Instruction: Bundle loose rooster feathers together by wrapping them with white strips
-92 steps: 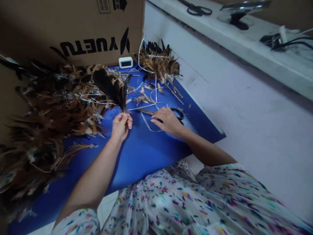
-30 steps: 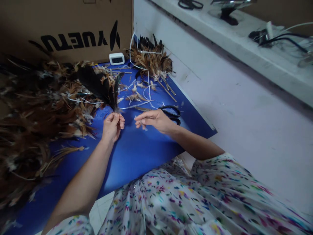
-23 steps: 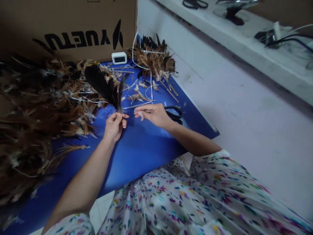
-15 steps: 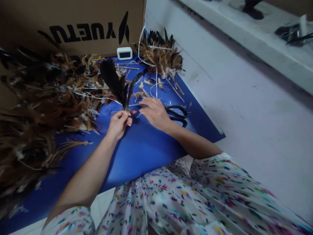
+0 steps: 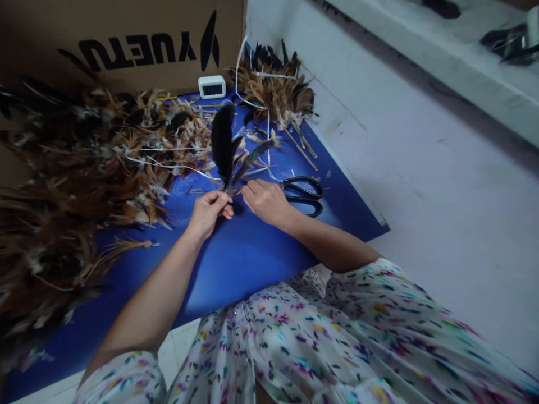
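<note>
My left hand (image 5: 209, 213) pinches a small bunch of black feathers (image 5: 223, 146) at the base, their tips fanned upward and one feather leaning right. White string (image 5: 185, 166) comes from the left and reaches the bunch near my fingers. Close by on the right, my right hand (image 5: 266, 201) is closed with fingers curled, at the string's other side; its fingertips are mostly hidden. Black-handled scissors (image 5: 304, 196) lie just beyond that hand, their blades hidden behind it.
Loose brown feathers (image 5: 122, 163) heap over the left of the blue table (image 5: 236, 264). A feather bundle with sticks (image 5: 273, 92) lies at the back right, near a white digital clock (image 5: 211, 87). A cardboard box (image 5: 138, 22) stands behind; a wall (image 5: 379, 146) borders the right.
The feather bunch has turned and tipped to the right in my left hand. My right hand has lowered slightly, and its fingers have curled from an extended pose.
</note>
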Demonstrator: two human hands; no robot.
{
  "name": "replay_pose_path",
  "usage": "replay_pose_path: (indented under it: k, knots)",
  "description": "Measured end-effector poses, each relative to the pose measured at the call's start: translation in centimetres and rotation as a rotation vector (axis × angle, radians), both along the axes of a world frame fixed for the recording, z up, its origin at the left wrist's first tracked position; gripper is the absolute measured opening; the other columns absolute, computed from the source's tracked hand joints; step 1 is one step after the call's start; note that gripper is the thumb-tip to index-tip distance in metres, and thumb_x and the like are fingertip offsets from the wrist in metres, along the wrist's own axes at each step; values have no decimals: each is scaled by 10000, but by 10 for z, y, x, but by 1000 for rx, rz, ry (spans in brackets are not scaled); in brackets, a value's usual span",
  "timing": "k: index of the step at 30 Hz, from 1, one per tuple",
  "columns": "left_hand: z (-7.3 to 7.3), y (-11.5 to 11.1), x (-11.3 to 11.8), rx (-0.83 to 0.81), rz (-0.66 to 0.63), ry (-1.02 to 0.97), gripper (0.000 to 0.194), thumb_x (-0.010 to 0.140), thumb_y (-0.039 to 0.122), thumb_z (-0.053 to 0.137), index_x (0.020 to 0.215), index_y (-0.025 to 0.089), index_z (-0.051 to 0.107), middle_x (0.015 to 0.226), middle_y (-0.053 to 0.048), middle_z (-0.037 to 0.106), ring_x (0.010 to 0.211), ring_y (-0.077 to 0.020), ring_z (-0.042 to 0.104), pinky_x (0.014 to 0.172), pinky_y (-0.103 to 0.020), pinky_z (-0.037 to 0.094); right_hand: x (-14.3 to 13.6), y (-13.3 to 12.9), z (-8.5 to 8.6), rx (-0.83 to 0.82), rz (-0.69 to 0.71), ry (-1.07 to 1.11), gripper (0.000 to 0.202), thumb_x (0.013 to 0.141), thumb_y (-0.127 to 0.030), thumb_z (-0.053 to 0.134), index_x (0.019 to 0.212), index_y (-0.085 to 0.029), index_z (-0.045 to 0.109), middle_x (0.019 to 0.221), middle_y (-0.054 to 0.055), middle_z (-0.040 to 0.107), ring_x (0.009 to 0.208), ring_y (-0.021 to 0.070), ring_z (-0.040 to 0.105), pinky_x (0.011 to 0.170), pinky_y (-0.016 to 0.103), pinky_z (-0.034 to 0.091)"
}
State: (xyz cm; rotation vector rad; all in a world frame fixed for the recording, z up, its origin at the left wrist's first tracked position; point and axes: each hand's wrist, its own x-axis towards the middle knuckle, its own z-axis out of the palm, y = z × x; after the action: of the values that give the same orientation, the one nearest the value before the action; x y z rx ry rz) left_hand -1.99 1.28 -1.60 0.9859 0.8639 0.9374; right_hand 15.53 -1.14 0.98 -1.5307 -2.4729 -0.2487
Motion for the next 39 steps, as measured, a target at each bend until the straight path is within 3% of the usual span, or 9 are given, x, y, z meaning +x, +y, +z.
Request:
replay_pose_path:
  k: [10,15,19,23,28,32,36,39]
  knots:
    - [-7,0,3,139,17,111,402,653,502,807,672,122,676,543,-21,642,480,-105,596,526,-214,498,-5,-2,-5,-80,-10,182,272,941,-172,426,834,-110,669,808,116,673,737,192,575,690,310,372]
    - [-5,-1,3,168,32,125,374,677,481,795,664,125,682,519,-16,624,454,-94,558,508,-210,463,-3,-1,-4,-194,22,551,191,892,-165,503,790,-135,663,769,55,663,698,136,556,686,261,394]
    - [-4,-1,3,174,50,124,367,679,478,796,644,131,682,497,-9,605,432,-86,524,477,-203,425,1,1,-5,-449,16,891,155,875,-242,545,818,-148,654,701,5,646,598,97,552,608,223,406]
    - [-5,0,4,185,73,130,356,673,472,800,632,138,683,482,0,589,419,-83,502,455,-202,397,6,5,-7,-560,-7,1020,217,874,-333,563,819,-142,650,622,-17,607,515,84,512,542,213,381]
    - [-11,0,2,231,105,219,299,735,419,750,643,144,679,481,3,580,413,-88,497,463,-209,394,15,4,4,-430,23,843,188,886,-279,562,844,-139,679,706,4,643,648,112,562,640,233,395]
    - [-9,-3,0,417,113,446,236,790,294,691,588,173,666,499,-3,590,478,-116,523,515,-226,391,15,-9,17,-340,114,536,201,928,-218,515,871,-139,691,858,60,701,814,168,616,759,276,412]
    - [-2,-11,3,641,84,576,267,791,164,619,525,190,619,523,-11,565,554,-136,506,587,-240,383,6,-25,34,-262,147,147,239,969,-198,450,972,-122,677,931,114,699,787,182,606,700,293,389]
    - [-3,-18,7,756,43,607,235,777,134,573,553,191,609,588,-20,558,595,-146,483,590,-242,362,-3,-21,53,-237,220,-82,224,959,-148,457,974,-126,679,932,117,693,777,189,598,635,298,344]
